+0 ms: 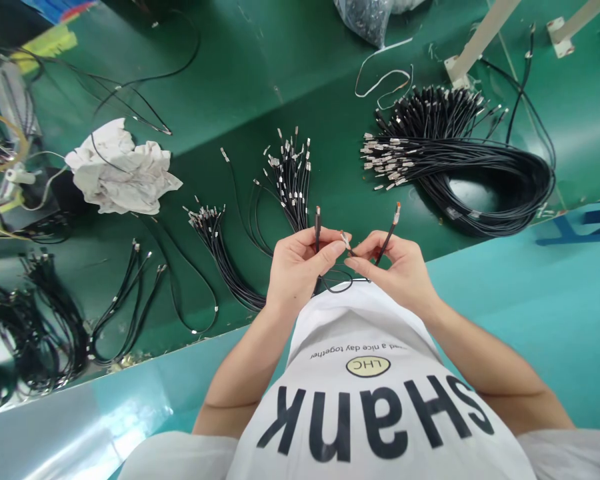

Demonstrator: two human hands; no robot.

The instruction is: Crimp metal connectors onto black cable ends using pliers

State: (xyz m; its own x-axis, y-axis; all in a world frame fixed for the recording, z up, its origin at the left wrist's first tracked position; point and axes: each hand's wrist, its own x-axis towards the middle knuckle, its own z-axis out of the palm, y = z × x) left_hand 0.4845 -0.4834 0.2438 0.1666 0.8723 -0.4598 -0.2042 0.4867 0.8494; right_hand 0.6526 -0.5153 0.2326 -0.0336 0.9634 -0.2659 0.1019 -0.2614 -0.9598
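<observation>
**Two hands pinched thin black cables over a green bench**

A dark green bench top (260, 73) stretched away past a pale teal edge strip. Just above the white shirt (375, 400), the left hand (295, 267) was closed on a short black cable (317, 227) standing upright, and the right hand (400, 267) pinched another cable (387, 237) tilted right; their fingertips met between. Beyond lay small cable bundles (290, 180), a crumpled white cloth (120, 170) to the left, and a large coiled bundle (460, 160) farther right.
</observation>
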